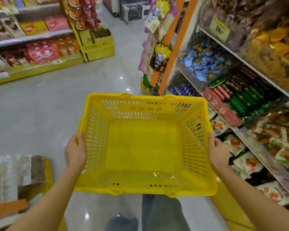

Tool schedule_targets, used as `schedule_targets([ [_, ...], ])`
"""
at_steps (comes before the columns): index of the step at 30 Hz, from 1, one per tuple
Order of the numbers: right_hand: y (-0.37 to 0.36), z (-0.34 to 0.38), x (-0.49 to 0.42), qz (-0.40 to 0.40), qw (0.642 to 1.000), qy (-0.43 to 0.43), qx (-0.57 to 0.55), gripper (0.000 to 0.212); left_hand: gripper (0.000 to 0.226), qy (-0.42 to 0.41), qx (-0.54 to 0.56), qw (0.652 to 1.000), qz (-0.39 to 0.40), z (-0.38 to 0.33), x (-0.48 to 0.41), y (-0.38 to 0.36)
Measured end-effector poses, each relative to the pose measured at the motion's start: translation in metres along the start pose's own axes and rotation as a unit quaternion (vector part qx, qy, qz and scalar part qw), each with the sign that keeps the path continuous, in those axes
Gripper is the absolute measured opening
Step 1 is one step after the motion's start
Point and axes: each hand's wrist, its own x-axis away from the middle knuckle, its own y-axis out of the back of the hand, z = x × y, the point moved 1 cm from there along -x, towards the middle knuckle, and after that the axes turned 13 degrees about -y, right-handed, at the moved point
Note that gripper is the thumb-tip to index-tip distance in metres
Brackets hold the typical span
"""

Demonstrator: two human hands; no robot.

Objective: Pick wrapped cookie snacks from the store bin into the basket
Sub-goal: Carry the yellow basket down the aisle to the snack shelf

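Observation:
I hold an empty yellow plastic basket [97, 130] level in front of me over the aisle floor. My left hand [75, 151] grips its left rim, thumb over the top edge. My right hand [218, 152] grips the right rim the same way. On the shelving to my right, a wire bin holds several blue-wrapped cookie snacks [205, 62], beyond the basket's far right corner. Below them a red box [221, 108] holds green and dark wrapped bars.
Shelves of bagged snacks [244, 162] run along the right side, close to my right arm. A yellow shelf unit [35, 47] lines the far left of the aisle. A low stack of packets [20, 175] stands near my left elbow. Glossy grey floor [57, 100] lies ahead.

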Motion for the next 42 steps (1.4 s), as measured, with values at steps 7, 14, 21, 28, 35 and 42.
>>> schedule_targets([
  [7, -0.015, 0.052, -0.089, 0.021, 0.999, 0.036, 0.031, 0.041, 0.043, -0.009, -0.017, 0.999, -0.033, -0.027, -0.075, -0.046],
  [14, -0.061, 0.107, -0.141, 0.027, 0.995, 0.076, 0.055, 0.05, 0.042, -0.006, -0.037, 0.999, -0.03, -0.014, -0.136, -0.07],
  [21, -0.128, 0.156, -0.148, 0.018, 0.995, 0.044, 0.088, 0.063, 0.041, 0.024, -0.03, 0.999, -0.005, 0.026, -0.223, -0.082],
  [28, -0.178, 0.172, -0.172, 0.021, 0.997, 0.001, 0.072, 0.066, 0.037, 0.027, -0.013, 1.0, -0.004, 0.045, -0.283, -0.106],
  [35, -0.198, 0.165, -0.22, 0.043, 0.997, 0.009, 0.07, 0.063, 0.041, 0.029, -0.035, 0.999, -0.006, 0.053, -0.297, -0.162],
  [42, -0.268, 0.135, -0.247, 0.072, 0.995, 0.047, 0.047, 0.067, 0.037, 0.009, -0.043, 0.999, 0.016, 0.116, -0.306, -0.215],
])
